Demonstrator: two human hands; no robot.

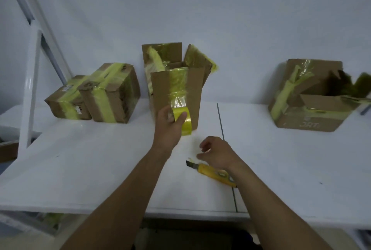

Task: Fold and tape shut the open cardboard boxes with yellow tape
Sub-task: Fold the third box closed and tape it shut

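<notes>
A white tabletop point(100, 169) carries four cardboard boxes. The right box point(307, 117) sits open with loose yellow strips. The centre box point(176, 93) stands near the back wall, flaps up, a yellow strip running down its front. At the left, touching each other, sit a larger taped box point(112, 97) and a smaller taped box point(66, 103). The left hand point(170, 123) has its fingers point(179, 118) clamped on the tape roll point(185, 121) against the centre box's front. The right hand point(216, 153) hovers with fingers point(202, 146) loosely curled, holding nothing, just above a yellow utility knife point(212, 173).
</notes>
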